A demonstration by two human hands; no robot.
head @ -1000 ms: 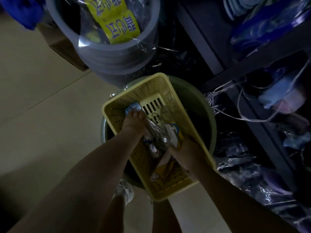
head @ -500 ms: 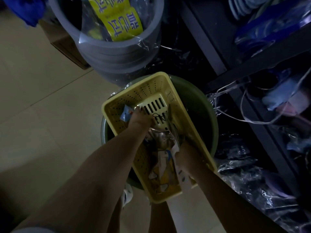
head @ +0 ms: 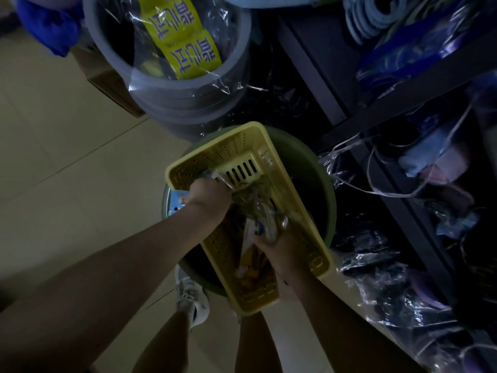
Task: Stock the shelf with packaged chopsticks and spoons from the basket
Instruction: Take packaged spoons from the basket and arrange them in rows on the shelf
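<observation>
Head view — both hands' fingers [head: 262,239] gripping packets [head: 258,211], in basket [head: 290,179]

The basket [head: 236,154] is pale yellow, its walls dotted with small holes and its floor slotted; it sits on an olive-green basin [head: 322,184]; the stacked buckets [head: 188,103] are grey; their label [head: 185,39] is yellow with blue characters; the floor tiles [head: 67,157] are beige.

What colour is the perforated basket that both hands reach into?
The basket is pale yellow, seen best in the head view.
</observation>
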